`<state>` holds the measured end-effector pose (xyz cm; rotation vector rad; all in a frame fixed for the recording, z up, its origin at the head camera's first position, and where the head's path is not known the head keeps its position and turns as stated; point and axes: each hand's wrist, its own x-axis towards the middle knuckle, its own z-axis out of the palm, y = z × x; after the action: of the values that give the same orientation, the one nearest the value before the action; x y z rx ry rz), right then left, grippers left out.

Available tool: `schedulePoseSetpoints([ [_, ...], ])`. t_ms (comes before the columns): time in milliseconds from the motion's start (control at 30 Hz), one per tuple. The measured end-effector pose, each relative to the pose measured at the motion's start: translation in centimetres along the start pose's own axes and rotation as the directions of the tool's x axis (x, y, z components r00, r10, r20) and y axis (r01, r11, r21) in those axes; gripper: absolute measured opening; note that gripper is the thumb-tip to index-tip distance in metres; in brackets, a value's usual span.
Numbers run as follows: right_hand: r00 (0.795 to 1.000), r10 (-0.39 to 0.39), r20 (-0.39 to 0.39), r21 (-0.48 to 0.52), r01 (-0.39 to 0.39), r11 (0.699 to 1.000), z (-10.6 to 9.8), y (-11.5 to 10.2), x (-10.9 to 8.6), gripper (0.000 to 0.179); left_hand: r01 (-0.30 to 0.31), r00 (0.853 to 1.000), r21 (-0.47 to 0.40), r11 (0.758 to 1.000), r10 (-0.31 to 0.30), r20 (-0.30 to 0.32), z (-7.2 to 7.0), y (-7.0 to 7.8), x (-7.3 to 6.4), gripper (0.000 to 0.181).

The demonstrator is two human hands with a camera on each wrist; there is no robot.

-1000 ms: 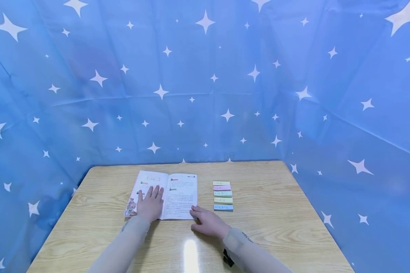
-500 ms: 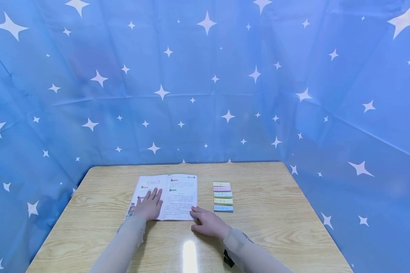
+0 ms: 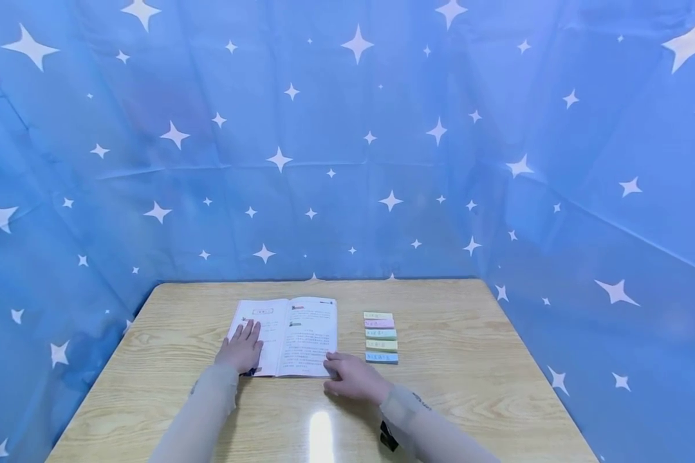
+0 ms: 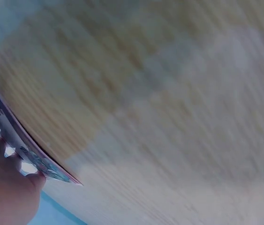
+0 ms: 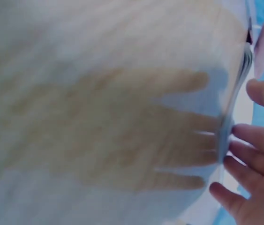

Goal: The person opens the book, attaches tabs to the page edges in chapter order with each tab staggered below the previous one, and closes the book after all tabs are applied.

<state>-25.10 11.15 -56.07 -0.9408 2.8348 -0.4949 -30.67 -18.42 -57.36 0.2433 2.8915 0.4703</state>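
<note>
An open book with printed pages lies on the wooden table. My left hand rests on the left page near its outer edge, fingers extended; it covers part of that page's lower corner. In the left wrist view, the book's colourful edge runs beside that hand. At the lower right corner of the right page is my right hand. Seen from the right wrist, its spread fingertips touch the book's page edges, and the thumb stands apart from them.
Right of the book, several sticky notes with handwriting form a column, from a pale yellow note down to a blue note. Behind the wooden table hangs a blue curtain with white stars.
My left hand has slid left across the left page toward its outer edge. The left page's printed heading now shows more clearly. My right hand has stayed at the lower right corner.
</note>
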Motion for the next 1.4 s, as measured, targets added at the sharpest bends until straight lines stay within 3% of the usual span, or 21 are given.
schedulePoseSetpoints([
  [233, 1.000, 0.028, 0.002, -0.075, -0.028, 0.997, -0.3, -0.6, 2.1, 0.047, 0.013, 1.000, 0.005, 1.000, -0.013, -0.021, 0.7, 0.7, -0.3, 0.054],
  [733, 0.999, 0.050, 0.021, 0.014, -0.050, 0.999, 0.0, -0.7, 7.7, 0.043, 0.032, 0.998, 0.018, 0.999, -0.031, -0.049, 0.5, 2.2, -0.9, 0.052],
  [933, 0.998, 0.061, -0.001, 0.031, -0.061, 0.998, 0.2, -0.8, 8.7, 0.041, 0.057, 0.997, 0.039, 0.998, -0.055, -0.049, 1.0, 1.8, -0.3, 0.052],
  [1167, 0.998, 0.062, 0.007, -0.012, -0.062, 0.998, 0.0, -1.6, 10.1, 0.042, 0.046, 0.994, 0.085, 0.995, -0.038, -0.100, 1.0, 1.4, -0.2, 0.049],
  [1400, 0.996, 0.014, 0.083, -0.081, -0.008, 0.997, 0.4, -1.6, 11.2, 0.042, 0.023, 0.989, 0.117, 0.993, -0.005, -0.150, 0.6, 1.9, -0.3, 0.042],
])
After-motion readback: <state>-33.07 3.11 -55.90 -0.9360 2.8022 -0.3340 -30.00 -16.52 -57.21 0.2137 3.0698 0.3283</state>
